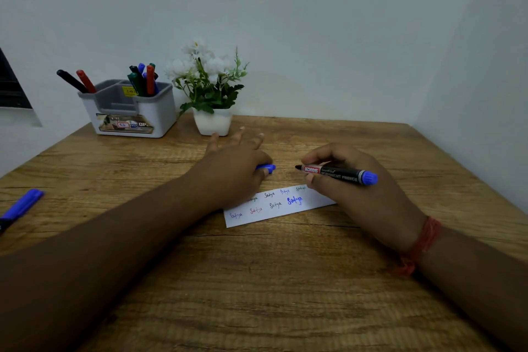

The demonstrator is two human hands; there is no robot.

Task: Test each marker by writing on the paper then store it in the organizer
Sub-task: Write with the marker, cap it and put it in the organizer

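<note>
marker (pixel 337 173) in right hand (pixel 351 180) — cap (pixel 267 168) in left hand (pixel 237 163)

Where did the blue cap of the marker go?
The blue cap is in the left hand, pinched at mid-table just past the paper strip, a short gap left of the uncapped marker held in the right hand.

Count: 1 organizer (pixel 130 111), 1 paper (pixel 274 206), 1 flower pot (pixel 213 124), 1 table (pixel 257 280), 2 hands. Markers: 2 in the organizer's left compartment, about 6 bunched in the back right one (overlapping, exact count unclear), 1 uncapped in right hand (pixel 368 197), 1 blue on the table's left edge. 1 blue cap (pixel 267 168) in left hand (pixel 237 163). Paper carries 9 written words.
</note>
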